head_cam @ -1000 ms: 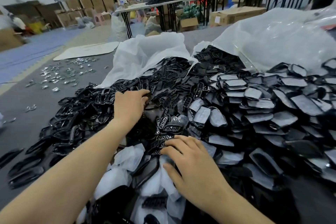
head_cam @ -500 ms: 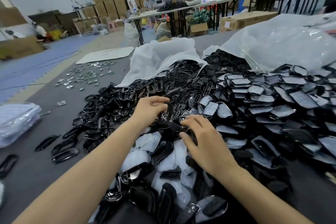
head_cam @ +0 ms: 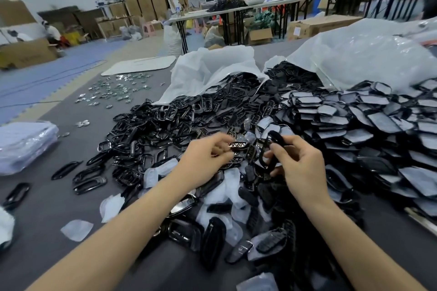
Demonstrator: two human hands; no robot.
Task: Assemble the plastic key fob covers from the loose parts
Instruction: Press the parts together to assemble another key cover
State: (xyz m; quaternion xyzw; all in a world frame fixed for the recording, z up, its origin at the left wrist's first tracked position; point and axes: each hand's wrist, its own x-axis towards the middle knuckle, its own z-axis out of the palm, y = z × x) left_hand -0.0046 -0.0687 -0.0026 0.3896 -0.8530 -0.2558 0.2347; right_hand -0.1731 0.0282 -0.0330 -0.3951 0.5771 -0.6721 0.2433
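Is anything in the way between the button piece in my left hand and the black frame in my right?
Nothing visible. The left hand pinches the button piece, the right hand grips the black frame; only air separates them.

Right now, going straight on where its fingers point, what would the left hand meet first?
Probably the black frame in the right hand; the button strip pinched by the left hand would touch first. Depth unclear.

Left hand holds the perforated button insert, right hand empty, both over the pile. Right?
Not empty: in the head view the right hand grips a black frame. The left hand does pinch the perforated button insert, both over the pile.
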